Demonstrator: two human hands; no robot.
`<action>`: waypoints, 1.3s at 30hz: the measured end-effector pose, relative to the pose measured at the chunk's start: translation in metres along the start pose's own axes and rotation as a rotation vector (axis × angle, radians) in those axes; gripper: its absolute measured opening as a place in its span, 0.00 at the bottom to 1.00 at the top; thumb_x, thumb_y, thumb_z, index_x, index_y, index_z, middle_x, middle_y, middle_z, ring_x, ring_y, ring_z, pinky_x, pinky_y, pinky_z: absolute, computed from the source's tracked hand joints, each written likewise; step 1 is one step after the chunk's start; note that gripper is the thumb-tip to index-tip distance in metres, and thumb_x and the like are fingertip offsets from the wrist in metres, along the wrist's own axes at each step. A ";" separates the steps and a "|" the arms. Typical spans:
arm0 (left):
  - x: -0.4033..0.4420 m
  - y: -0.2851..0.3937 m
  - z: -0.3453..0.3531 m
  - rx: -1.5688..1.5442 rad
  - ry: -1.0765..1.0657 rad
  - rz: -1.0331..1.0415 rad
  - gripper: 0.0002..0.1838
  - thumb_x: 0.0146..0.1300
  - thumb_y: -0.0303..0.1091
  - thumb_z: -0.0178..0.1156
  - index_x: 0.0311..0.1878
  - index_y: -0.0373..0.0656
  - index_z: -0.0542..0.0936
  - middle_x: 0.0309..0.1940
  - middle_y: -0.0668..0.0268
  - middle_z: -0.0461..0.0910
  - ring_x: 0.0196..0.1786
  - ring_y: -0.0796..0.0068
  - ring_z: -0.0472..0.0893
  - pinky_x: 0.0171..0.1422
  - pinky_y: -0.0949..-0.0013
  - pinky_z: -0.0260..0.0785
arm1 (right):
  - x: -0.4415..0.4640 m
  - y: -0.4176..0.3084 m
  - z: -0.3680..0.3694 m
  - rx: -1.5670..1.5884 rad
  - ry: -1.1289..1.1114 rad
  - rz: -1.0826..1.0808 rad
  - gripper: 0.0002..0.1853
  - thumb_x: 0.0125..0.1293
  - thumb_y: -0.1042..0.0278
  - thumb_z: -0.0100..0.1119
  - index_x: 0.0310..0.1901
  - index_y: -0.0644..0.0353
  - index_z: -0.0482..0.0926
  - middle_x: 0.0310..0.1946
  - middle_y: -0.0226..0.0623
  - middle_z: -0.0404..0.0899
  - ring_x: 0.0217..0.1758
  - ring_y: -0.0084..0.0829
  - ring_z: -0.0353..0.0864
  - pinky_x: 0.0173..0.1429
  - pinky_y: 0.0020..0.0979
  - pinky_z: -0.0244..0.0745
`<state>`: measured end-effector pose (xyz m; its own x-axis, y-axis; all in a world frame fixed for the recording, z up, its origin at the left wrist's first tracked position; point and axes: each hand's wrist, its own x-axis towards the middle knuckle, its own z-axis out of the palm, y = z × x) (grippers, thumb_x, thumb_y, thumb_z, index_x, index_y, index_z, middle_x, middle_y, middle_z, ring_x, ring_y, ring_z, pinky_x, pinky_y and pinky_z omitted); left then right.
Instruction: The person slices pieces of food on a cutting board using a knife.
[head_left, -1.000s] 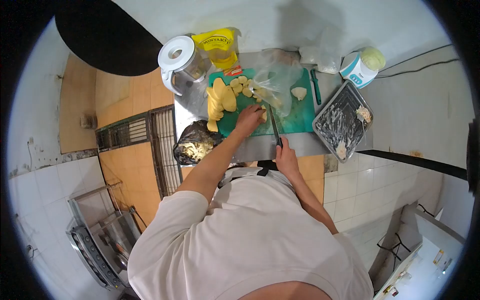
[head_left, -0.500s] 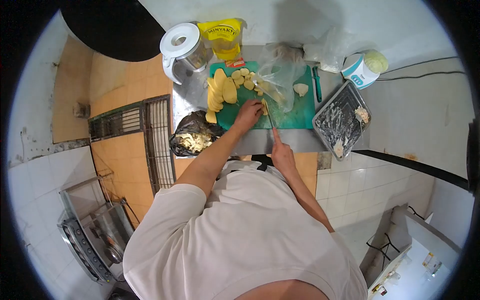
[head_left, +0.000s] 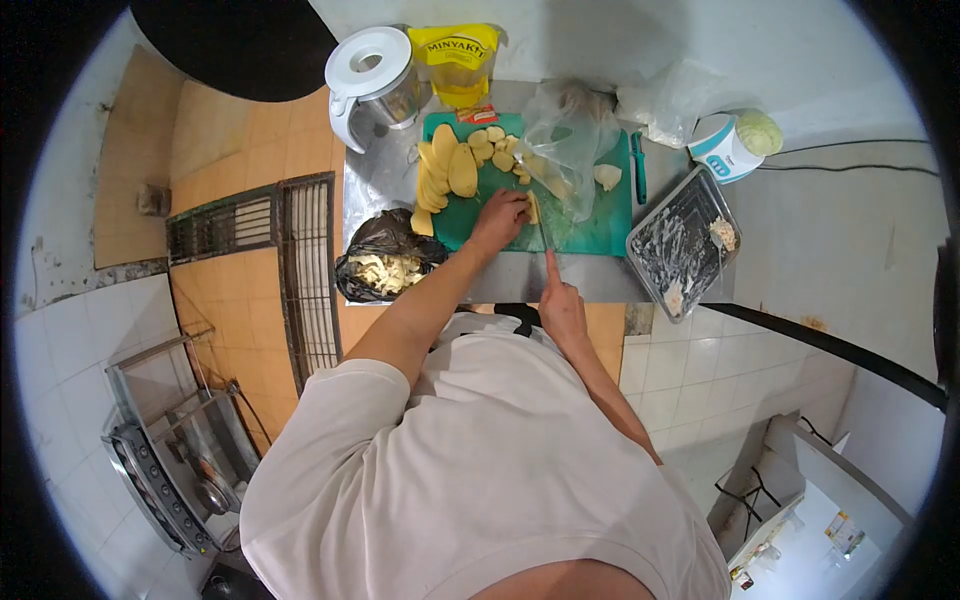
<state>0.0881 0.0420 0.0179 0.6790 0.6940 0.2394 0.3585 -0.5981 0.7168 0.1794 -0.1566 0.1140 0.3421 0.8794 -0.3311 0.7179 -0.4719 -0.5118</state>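
My left hand (head_left: 500, 220) is closed on a small yellow piece (head_left: 533, 208) at the front middle of the green cutting board (head_left: 590, 232). My right hand (head_left: 563, 308) grips a knife (head_left: 545, 236), index finger stretched along its back, with the blade right beside that piece. Large yellow slices (head_left: 436, 172) lie overlapped at the board's left side, and several smaller round pieces (head_left: 483, 147) lie near its back. A clear plastic bag (head_left: 575, 140) rests over the back of the board. Right of it sits a whitish lump (head_left: 607, 177).
A black bag (head_left: 390, 265) of peelings sits front left. Behind are a lidded jug (head_left: 370, 75) and a yellow pouch (head_left: 458, 65). On the right are a green-handled tool (head_left: 638, 170), a smeared tray (head_left: 680, 245) and a scale (head_left: 722, 150) bearing something pale green.
Since the first frame, the view has shifted slightly. The knife has come left against the small yellow piece, and my right index finger has stretched forward along it. My left hand keeps its place on the piece.
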 end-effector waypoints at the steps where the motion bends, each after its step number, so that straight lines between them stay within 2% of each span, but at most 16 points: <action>1: 0.000 -0.001 0.001 0.013 0.000 -0.001 0.11 0.55 0.26 0.67 0.42 0.38 0.87 0.47 0.61 0.84 0.53 0.54 0.78 0.60 0.56 0.73 | 0.000 -0.002 -0.001 -0.022 -0.017 0.019 0.39 0.70 0.73 0.50 0.82 0.47 0.52 0.29 0.65 0.81 0.34 0.64 0.83 0.44 0.60 0.77; 9: 0.001 -0.002 0.000 -0.024 -0.011 0.004 0.09 0.55 0.28 0.68 0.39 0.40 0.88 0.44 0.63 0.84 0.53 0.55 0.78 0.60 0.56 0.73 | 0.002 -0.022 -0.009 -0.121 -0.082 0.080 0.38 0.68 0.73 0.49 0.81 0.53 0.53 0.30 0.65 0.82 0.35 0.65 0.83 0.46 0.61 0.78; 15: 0.003 -0.004 0.001 -0.047 -0.027 0.029 0.08 0.54 0.29 0.68 0.38 0.40 0.88 0.42 0.64 0.84 0.51 0.55 0.78 0.57 0.55 0.73 | 0.025 -0.034 -0.033 -0.147 -0.137 0.051 0.36 0.66 0.76 0.50 0.77 0.58 0.59 0.37 0.67 0.83 0.40 0.67 0.84 0.50 0.61 0.78; 18: 0.004 -0.012 0.005 -0.042 0.001 0.071 0.08 0.53 0.29 0.68 0.38 0.40 0.87 0.40 0.63 0.83 0.49 0.55 0.78 0.55 0.55 0.73 | 0.042 -0.011 -0.030 -0.065 -0.017 -0.066 0.31 0.70 0.73 0.48 0.75 0.57 0.65 0.33 0.69 0.81 0.38 0.69 0.81 0.47 0.62 0.74; 21: 0.004 -0.013 0.005 -0.049 -0.013 0.086 0.08 0.54 0.28 0.67 0.38 0.40 0.87 0.39 0.63 0.82 0.48 0.55 0.77 0.54 0.54 0.73 | 0.064 -0.010 -0.039 -0.120 -0.072 -0.088 0.31 0.71 0.72 0.48 0.76 0.57 0.63 0.32 0.69 0.81 0.38 0.69 0.81 0.47 0.62 0.75; 24: 0.006 -0.009 -0.003 0.046 -0.071 0.080 0.08 0.55 0.28 0.67 0.38 0.40 0.88 0.40 0.63 0.82 0.48 0.55 0.77 0.54 0.55 0.74 | 0.054 -0.023 -0.038 -0.124 -0.072 0.002 0.33 0.73 0.71 0.47 0.79 0.53 0.58 0.30 0.69 0.80 0.38 0.70 0.81 0.47 0.63 0.75; 27: 0.004 -0.009 0.000 0.045 -0.116 0.027 0.09 0.58 0.28 0.67 0.41 0.40 0.88 0.45 0.62 0.85 0.52 0.54 0.78 0.59 0.56 0.73 | 0.038 -0.007 -0.009 -0.088 -0.073 0.089 0.38 0.70 0.73 0.47 0.81 0.44 0.53 0.35 0.68 0.82 0.40 0.68 0.83 0.49 0.62 0.76; 28: 0.004 -0.011 0.002 0.024 -0.124 -0.006 0.09 0.59 0.29 0.66 0.42 0.39 0.88 0.48 0.61 0.86 0.53 0.54 0.78 0.61 0.56 0.73 | 0.031 -0.007 -0.004 -0.127 -0.058 0.073 0.39 0.71 0.72 0.47 0.82 0.44 0.51 0.31 0.67 0.81 0.36 0.68 0.82 0.45 0.63 0.75; 31: 0.003 -0.010 0.006 0.047 -0.039 0.026 0.10 0.56 0.28 0.67 0.41 0.41 0.89 0.43 0.63 0.85 0.51 0.55 0.78 0.58 0.56 0.74 | 0.022 -0.003 -0.001 -0.056 -0.061 0.051 0.38 0.72 0.72 0.48 0.82 0.44 0.50 0.28 0.66 0.80 0.34 0.68 0.81 0.44 0.62 0.75; 34: 0.004 -0.009 0.003 0.059 -0.075 0.033 0.09 0.55 0.28 0.67 0.40 0.41 0.89 0.42 0.63 0.85 0.50 0.54 0.78 0.57 0.56 0.74 | 0.012 0.011 -0.003 0.013 -0.048 0.015 0.38 0.72 0.72 0.49 0.82 0.45 0.51 0.26 0.65 0.80 0.33 0.67 0.81 0.43 0.62 0.75; 39: 0.005 -0.004 0.000 -0.008 -0.016 0.025 0.08 0.55 0.26 0.67 0.39 0.40 0.88 0.42 0.63 0.85 0.50 0.54 0.78 0.57 0.56 0.74 | 0.006 0.011 -0.015 0.062 -0.031 -0.007 0.35 0.73 0.71 0.50 0.80 0.49 0.55 0.25 0.63 0.80 0.30 0.67 0.80 0.43 0.63 0.74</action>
<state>0.0902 0.0479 0.0162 0.6980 0.6723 0.2464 0.3365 -0.6117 0.7160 0.1986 -0.1559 0.1188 0.3174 0.8809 -0.3512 0.6809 -0.4695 -0.5621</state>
